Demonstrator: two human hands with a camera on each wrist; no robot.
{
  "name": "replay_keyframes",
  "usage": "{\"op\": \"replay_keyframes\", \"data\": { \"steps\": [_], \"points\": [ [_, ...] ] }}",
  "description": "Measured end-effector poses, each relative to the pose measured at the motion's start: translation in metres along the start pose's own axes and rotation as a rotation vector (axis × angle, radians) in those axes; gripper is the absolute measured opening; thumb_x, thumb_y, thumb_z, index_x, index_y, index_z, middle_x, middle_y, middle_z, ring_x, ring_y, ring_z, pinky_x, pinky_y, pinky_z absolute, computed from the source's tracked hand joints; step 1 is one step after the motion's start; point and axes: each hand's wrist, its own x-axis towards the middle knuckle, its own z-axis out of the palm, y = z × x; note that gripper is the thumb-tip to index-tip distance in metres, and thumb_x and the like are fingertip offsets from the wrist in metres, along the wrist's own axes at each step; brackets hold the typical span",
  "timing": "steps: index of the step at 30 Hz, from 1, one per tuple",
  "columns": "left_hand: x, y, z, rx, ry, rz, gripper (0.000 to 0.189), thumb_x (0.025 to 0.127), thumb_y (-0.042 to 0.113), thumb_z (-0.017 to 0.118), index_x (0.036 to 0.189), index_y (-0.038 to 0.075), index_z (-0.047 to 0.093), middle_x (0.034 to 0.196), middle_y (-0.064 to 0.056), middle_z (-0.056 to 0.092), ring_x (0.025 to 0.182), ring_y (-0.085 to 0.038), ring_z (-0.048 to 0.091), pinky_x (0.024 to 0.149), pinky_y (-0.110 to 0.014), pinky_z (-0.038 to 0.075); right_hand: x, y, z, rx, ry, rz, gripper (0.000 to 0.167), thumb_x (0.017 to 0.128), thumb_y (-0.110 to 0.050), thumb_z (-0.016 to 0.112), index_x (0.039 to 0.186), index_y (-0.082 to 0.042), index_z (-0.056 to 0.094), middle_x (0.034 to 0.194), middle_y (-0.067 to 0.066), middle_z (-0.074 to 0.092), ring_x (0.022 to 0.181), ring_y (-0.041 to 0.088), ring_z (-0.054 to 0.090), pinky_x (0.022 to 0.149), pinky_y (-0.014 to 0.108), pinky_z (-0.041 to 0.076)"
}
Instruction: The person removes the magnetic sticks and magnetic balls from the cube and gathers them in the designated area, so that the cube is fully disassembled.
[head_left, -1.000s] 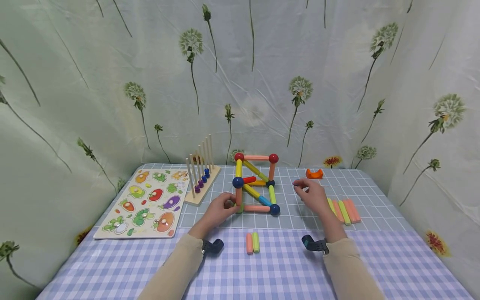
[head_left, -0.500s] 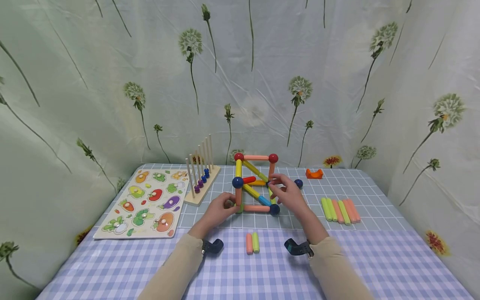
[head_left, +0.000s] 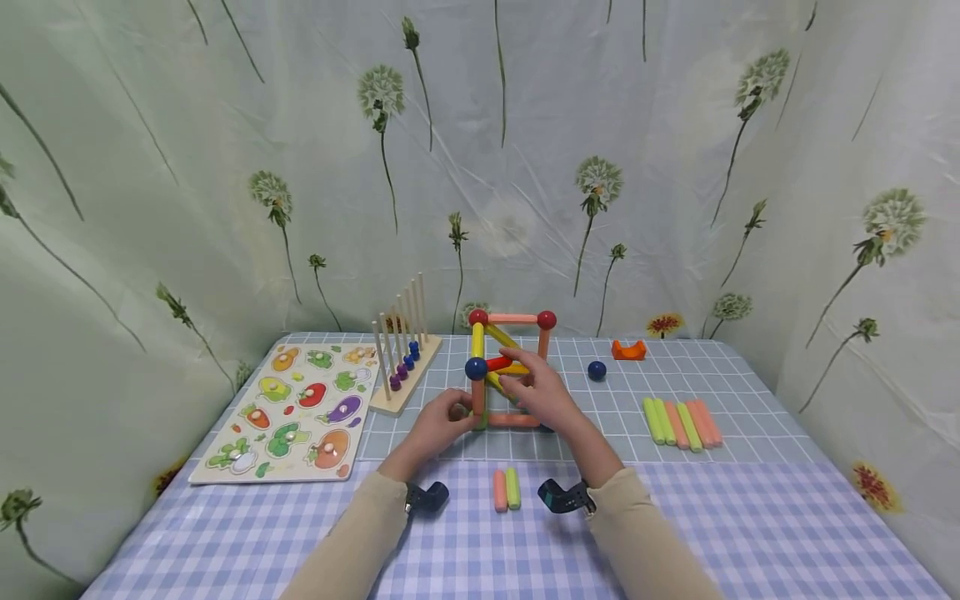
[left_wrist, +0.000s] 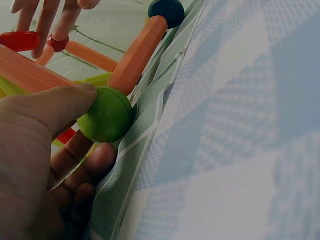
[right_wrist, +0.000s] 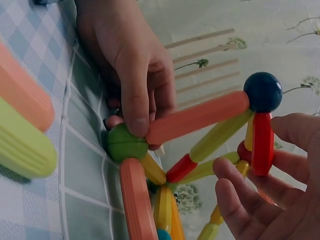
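Note:
A frame of magnetic rods and balls stands mid-table, with a salmon rod (head_left: pixel 513 318) along its top. My left hand (head_left: pixel 441 422) pinches the green ball (left_wrist: pixel 105 116) at its lower front-left corner, thumb on top and fingers beneath. From that ball a salmon rod (right_wrist: pixel 197 117) rises to a dark blue ball (head_left: pixel 476 368). A short red rod (right_wrist: pixel 262 145) sticks out from the blue ball. My right hand (head_left: pixel 542 390) is around this red rod, fingers parted and loosely bent; contact is unclear. It hides part of the frame's right side in the head view.
A loose blue ball (head_left: pixel 597 371) and an orange curved piece (head_left: pixel 628 350) lie at the right, behind a row of rods (head_left: pixel 681 423). Two rods (head_left: pixel 507 489) lie in front. At left are a vegetable puzzle board (head_left: pixel 288 412) and a wooden peg stand (head_left: pixel 408 375).
My right hand has left the blue ball on the table at right and moved left, past the frame's right side, to the red rod. The left hand stays at its corner.

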Motion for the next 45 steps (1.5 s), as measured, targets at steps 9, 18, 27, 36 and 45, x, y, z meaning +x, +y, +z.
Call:
{"op": "replay_keyframes", "data": {
  "steps": [9, 18, 27, 36, 45],
  "points": [
    [-0.002, 0.001, 0.0, 0.002, 0.003, 0.015, 0.025, 0.088, 0.029, 0.075, 0.11, 0.018, 0.067, 0.107, -0.001, 0.065, 0.09, -0.017, 0.057, 0.078, -0.032, 0.049, -0.004, -0.001, 0.003, -0.047, 0.045, -0.044, 0.042, 0.094, -0.019, 0.067, 0.135, -0.02, 0.059, 0.13, 0.006, 0.059, 0.088, 0.02, 0.058, 0.073, 0.028, 0.054],
    [-0.001, 0.001, -0.002, -0.001, 0.011, 0.019, 0.024, 0.088, 0.027, 0.076, 0.109, 0.019, 0.067, 0.108, 0.0, 0.066, 0.091, -0.016, 0.059, 0.08, -0.032, 0.05, -0.009, -0.01, 0.005, -0.181, 0.08, -0.067, 0.027, 0.092, -0.023, 0.072, 0.117, -0.016, 0.064, 0.115, 0.003, 0.069, 0.089, 0.019, 0.061, 0.084, 0.033, 0.056],
    [-0.001, 0.001, -0.001, -0.014, 0.01, -0.003, 0.022, 0.088, 0.027, 0.076, 0.108, 0.022, 0.067, 0.108, 0.002, 0.065, 0.094, -0.018, 0.06, 0.086, -0.036, 0.053, -0.01, -0.018, 0.008, -0.366, 0.075, -0.113, 0.028, 0.091, -0.026, 0.073, 0.115, -0.017, 0.061, 0.104, 0.001, 0.07, 0.084, 0.015, 0.061, 0.077, 0.03, 0.056],
    [-0.002, 0.002, 0.0, -0.017, -0.002, 0.017, 0.023, 0.089, 0.028, 0.075, 0.11, 0.02, 0.067, 0.109, 0.001, 0.065, 0.093, -0.017, 0.06, 0.083, -0.035, 0.052, -0.014, -0.011, 0.012, -0.532, 0.102, -0.237, 0.035, 0.093, -0.03, 0.071, 0.127, -0.024, 0.064, 0.104, -0.003, 0.071, 0.082, 0.013, 0.059, 0.073, 0.029, 0.055],
    [0.0, 0.0, 0.0, -0.013, 0.001, 0.011, 0.024, 0.089, 0.03, 0.075, 0.11, 0.023, 0.068, 0.109, 0.003, 0.065, 0.093, -0.016, 0.059, 0.082, -0.032, 0.05, -0.016, -0.007, 0.012, -0.62, 0.141, -0.3, 0.037, 0.096, -0.032, 0.067, 0.131, -0.023, 0.063, 0.116, -0.001, 0.071, 0.097, 0.015, 0.067, 0.081, 0.036, 0.059]
  ]
}}
